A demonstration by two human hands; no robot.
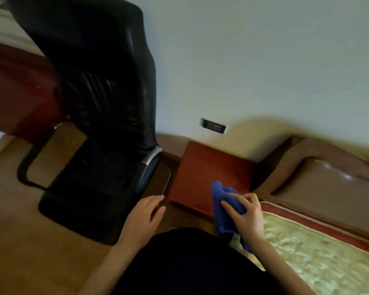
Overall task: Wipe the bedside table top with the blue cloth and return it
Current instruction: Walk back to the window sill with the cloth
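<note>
The bedside table (209, 167) is a low reddish-brown wooden block against the wall, between a chair and the bed. My right hand (246, 216) is shut on the bunched blue cloth (222, 201), which hangs over the table's near right corner. Part of the cloth droops down below my hand. My left hand (146, 216) hovers with fingers apart and nothing in it, just left of the table's near left corner, above the floor beside the chair.
A black leather chair (98, 128) stands close on the left of the table. The bed's mattress (320, 252) and brown headboard (328, 173) lie to the right. A wall socket (213, 125) sits above the table. Wooden floor (19, 231) spreads to the left.
</note>
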